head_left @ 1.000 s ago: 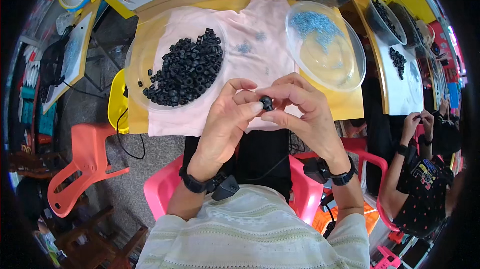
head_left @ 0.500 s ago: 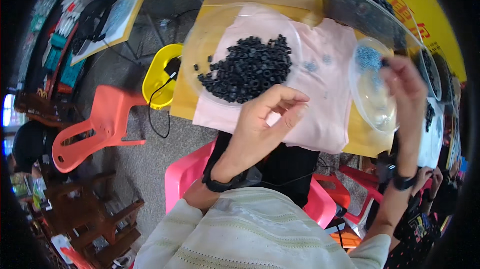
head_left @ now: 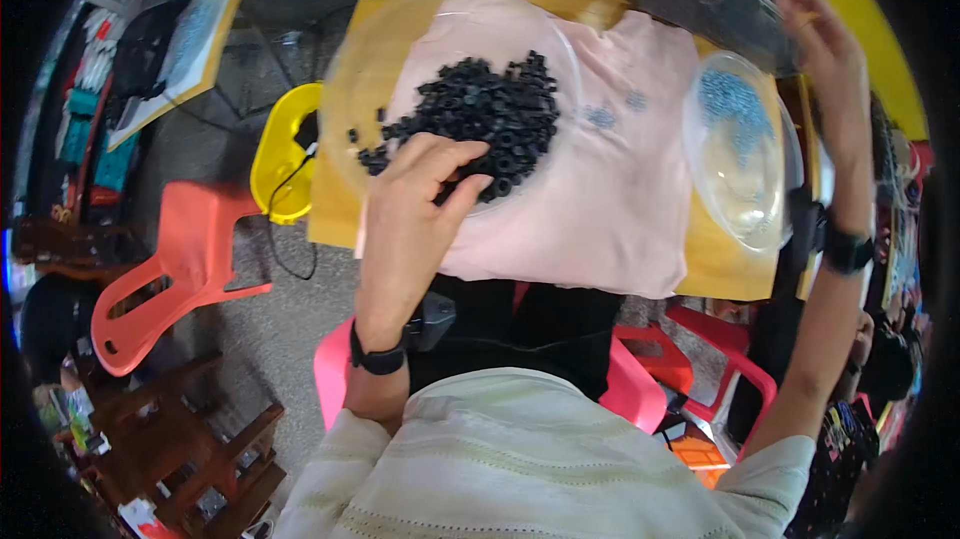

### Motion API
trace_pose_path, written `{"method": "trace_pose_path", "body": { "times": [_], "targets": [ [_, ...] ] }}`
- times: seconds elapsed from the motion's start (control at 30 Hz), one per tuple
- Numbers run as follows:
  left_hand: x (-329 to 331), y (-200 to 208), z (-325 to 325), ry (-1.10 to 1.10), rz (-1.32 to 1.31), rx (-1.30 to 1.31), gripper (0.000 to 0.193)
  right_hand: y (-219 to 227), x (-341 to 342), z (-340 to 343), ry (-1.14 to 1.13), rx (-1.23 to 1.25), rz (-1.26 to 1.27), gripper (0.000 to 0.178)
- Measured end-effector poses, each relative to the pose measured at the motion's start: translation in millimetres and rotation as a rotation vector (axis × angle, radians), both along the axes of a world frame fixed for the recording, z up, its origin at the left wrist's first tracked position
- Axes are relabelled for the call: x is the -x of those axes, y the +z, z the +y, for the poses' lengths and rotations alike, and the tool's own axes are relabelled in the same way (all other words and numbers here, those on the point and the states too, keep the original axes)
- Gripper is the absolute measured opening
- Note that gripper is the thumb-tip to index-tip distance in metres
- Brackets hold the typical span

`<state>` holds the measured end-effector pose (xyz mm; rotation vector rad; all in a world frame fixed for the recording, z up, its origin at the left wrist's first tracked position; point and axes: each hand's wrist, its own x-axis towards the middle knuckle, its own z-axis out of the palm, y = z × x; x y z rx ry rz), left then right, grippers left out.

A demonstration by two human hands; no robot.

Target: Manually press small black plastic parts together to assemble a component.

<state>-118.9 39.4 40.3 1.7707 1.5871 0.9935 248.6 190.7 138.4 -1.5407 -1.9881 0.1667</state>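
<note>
A heap of small black ring-shaped pieces (head_left: pixel 515 129) lies in a clear round tray (head_left: pixel 350 59) on the pink cloth. At the heap's near side is my left hand (head_left: pixel 415 189), its thumb and forefinger curved and apart; no held piece shows. My right hand (head_left: pixel 825 44) is raised at the far right, beside the grey bin of black pieces (head_left: pixel 715 4). Its fingers stretch toward the bin's rim, and nothing can be seen in them. Below it stands a clear oval tub (head_left: pixel 740 224) containing tiny pale-blue pieces (head_left: pixel 735 104).
The pink cloth (head_left: pixel 620 209) covers much of the yellow table (head_left: pixel 735 279), with two small pale-blue clusters on it. A yellow bucket (head_left: pixel 270 164) and an orange chair (head_left: pixel 195 249) stand at the left. Red stools (head_left: pixel 650 354) are to the right.
My left hand has moved left to the black heap. My right hand has gone from above the oval tub up and away to the grey bin; the dark piece in its fingers no longer shows.
</note>
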Motion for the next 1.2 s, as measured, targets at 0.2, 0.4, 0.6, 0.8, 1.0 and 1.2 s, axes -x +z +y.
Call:
{"method": "trace_pose_path", "body": {
  "times": [0.2,0.4,0.6,0.8,1.0,1.2],
  "targets": [
    [-5,-14,5,-0.014,0.041,-0.045,0.027,-60,77,-128,0.100,0.294,0.135,0.011],
    [-13,-6,-5,-0.004,-0.272,-0.057,0.028,-108,96,-151,0.066,0.201,0.190,0.017],
    [-36,-9,-32,-0.188,-1.057,0.278,0.034,-122,101,-147,0.046,0.183,0.165,0.012],
    [-53,-13,-47,-0.235,-1.197,0.359,0.034,-120,105,-154,0.050,0.132,0.046,0.012],
    [-63,-10,-55,-0.213,-1.160,0.356,0.037,-125,98,-156,0.073,0.040,-0.080,0.016],
    [-67,-15,-61,-0.262,-1.189,0.342,0.027,-105,94,-171,0.047,0.218,0.340,0.012]
  ]
}}
